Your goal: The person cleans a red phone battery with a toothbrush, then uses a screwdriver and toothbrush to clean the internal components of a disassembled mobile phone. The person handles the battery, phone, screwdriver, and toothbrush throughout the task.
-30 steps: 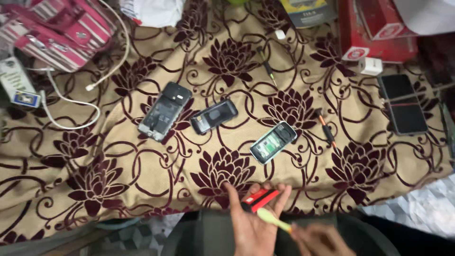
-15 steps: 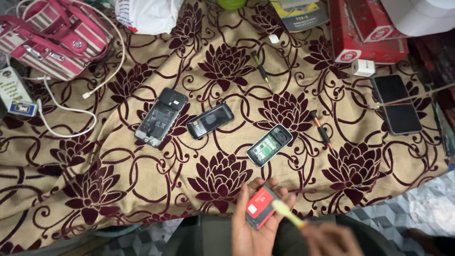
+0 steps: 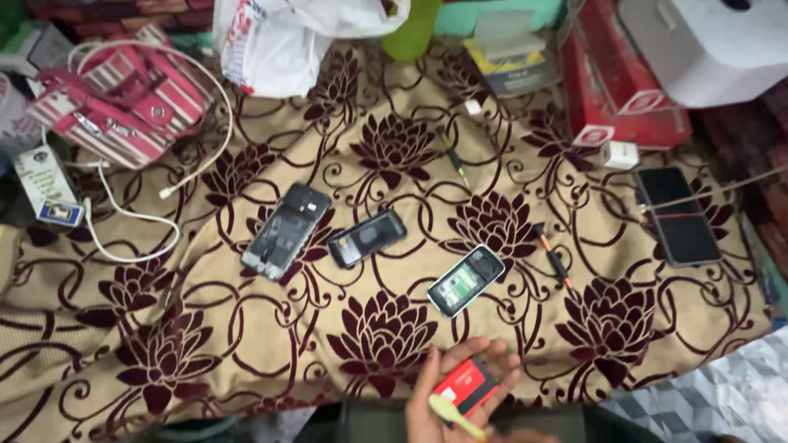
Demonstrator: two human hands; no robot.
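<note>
My left hand [image 3: 447,394] lies palm up at the bottom edge, its grip half curled around a small red and black battery [image 3: 465,385], fingers [image 3: 492,361] spread along its far side. A pale yellow-green tool [image 3: 454,413] crosses my palm. My right hand [image 3: 525,435] barely shows; I cannot tell its grip. An opened phone [image 3: 465,280] rests just beyond on the flowered cloth [image 3: 246,344].

Three opened phones [image 3: 368,236] lie mid-frame on a flowery cloth [image 3: 205,344]. A striped pink bag [image 3: 123,107] sits upper left; a red box [image 3: 628,90] upper right.
</note>
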